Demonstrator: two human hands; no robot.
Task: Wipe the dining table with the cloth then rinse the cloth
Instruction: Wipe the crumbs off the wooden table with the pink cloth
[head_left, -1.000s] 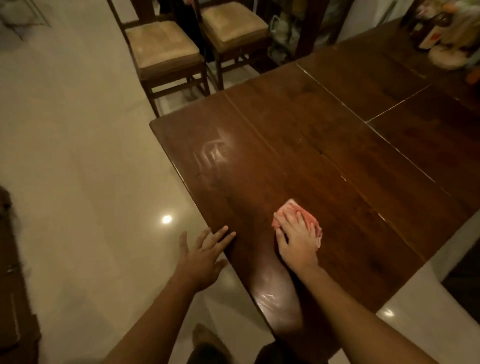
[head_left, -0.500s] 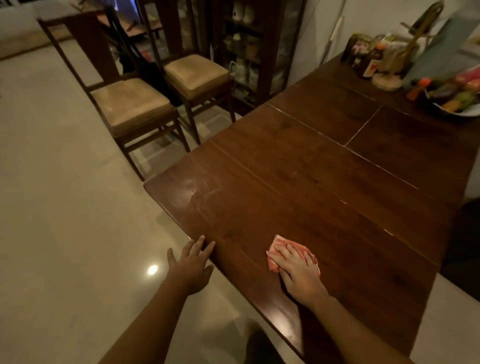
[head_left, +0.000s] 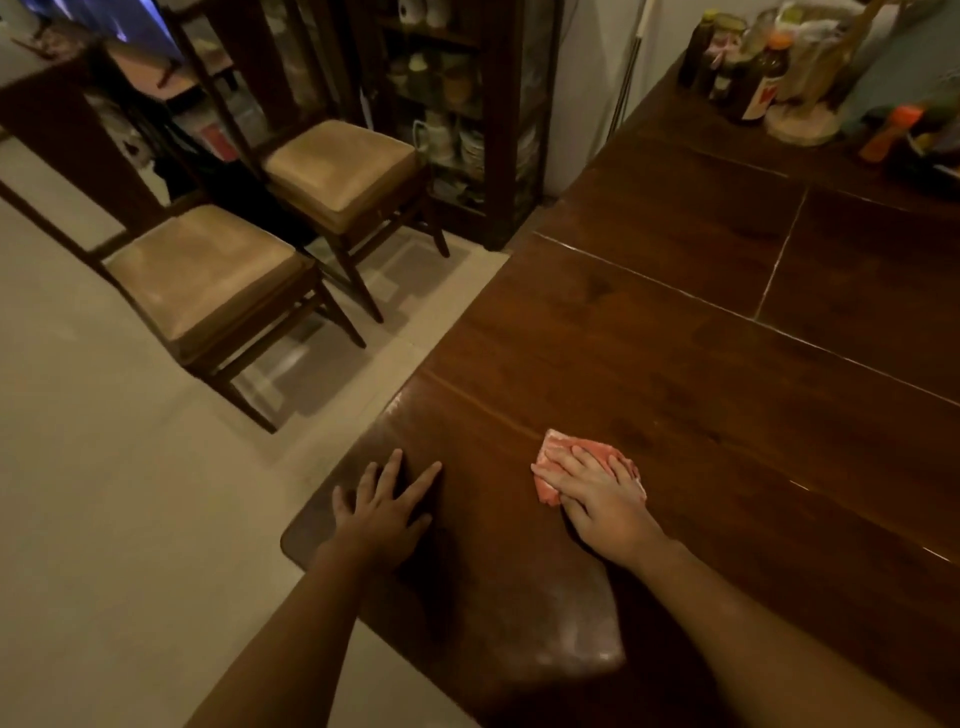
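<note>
A folded pink cloth (head_left: 558, 449) lies on the dark wooden dining table (head_left: 675, 374), near its front left corner. My right hand (head_left: 597, 499) presses flat on the cloth with straight fingers and covers most of it. My left hand (head_left: 382, 506) rests flat on the table's corner, fingers spread, a hand's width to the left of the cloth. A pale sheen shows on the table surface below my hands.
Two wooden chairs with tan cushions (head_left: 208, 275) (head_left: 340, 166) stand on the pale floor left of the table. A glass-fronted cabinet (head_left: 457, 104) stands behind them. Bottles and jars (head_left: 748, 67) crowd the table's far right end.
The view has swung up and left. My left hand has moved from the table's edge onto its corner. My right hand still presses the cloth at about the same spot.
</note>
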